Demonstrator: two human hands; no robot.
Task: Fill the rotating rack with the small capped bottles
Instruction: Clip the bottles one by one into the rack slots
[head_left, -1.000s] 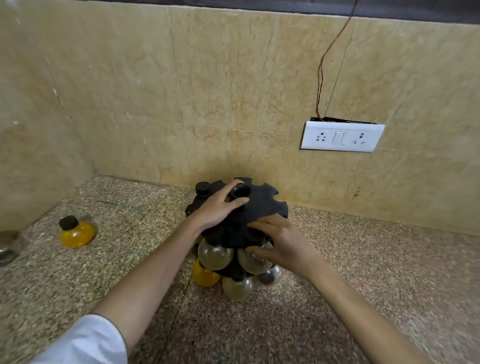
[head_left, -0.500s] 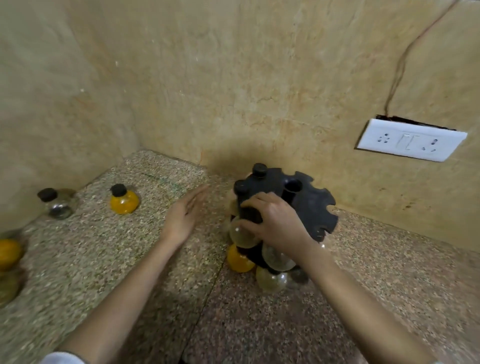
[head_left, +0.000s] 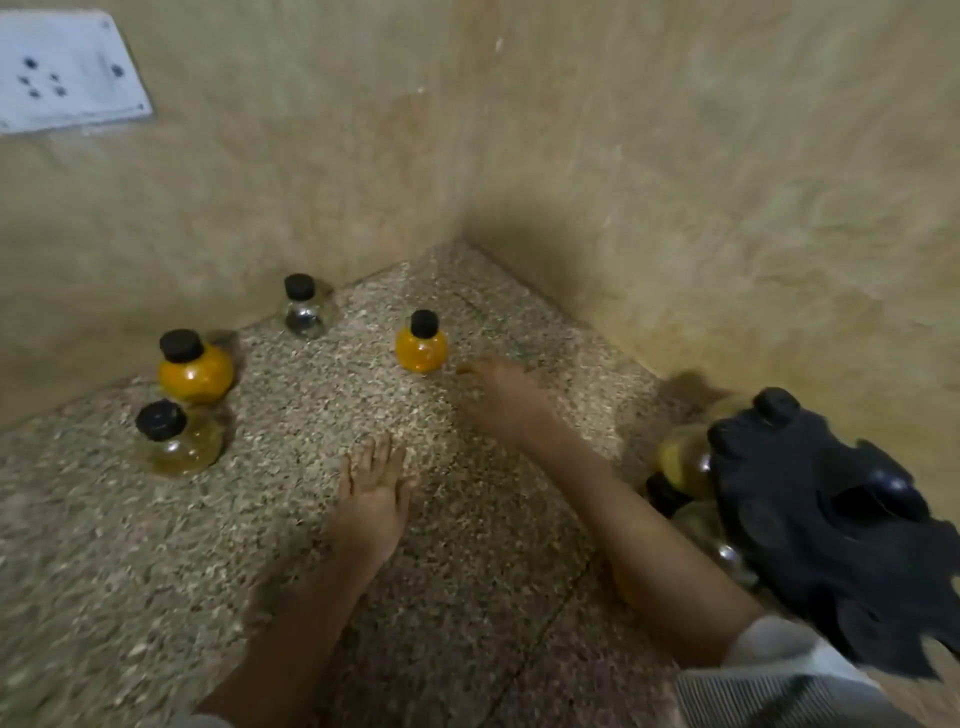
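We find the right hand (head_left: 506, 397) open and empty, fingertips just beside an orange-filled capped bottle (head_left: 421, 345) near the bench's (head_left: 104, 571) back corner. Our left hand (head_left: 371, 501) hovers open, holding nothing. The black rack (head_left: 831, 525), partly loaded, stands at the right edge.

We've one head cam only, looking fwd and steeply down into the desk (head_left: 260, 519) corner, close in; both walls fill the top, rack (head_left: 831, 519) at far right edge.
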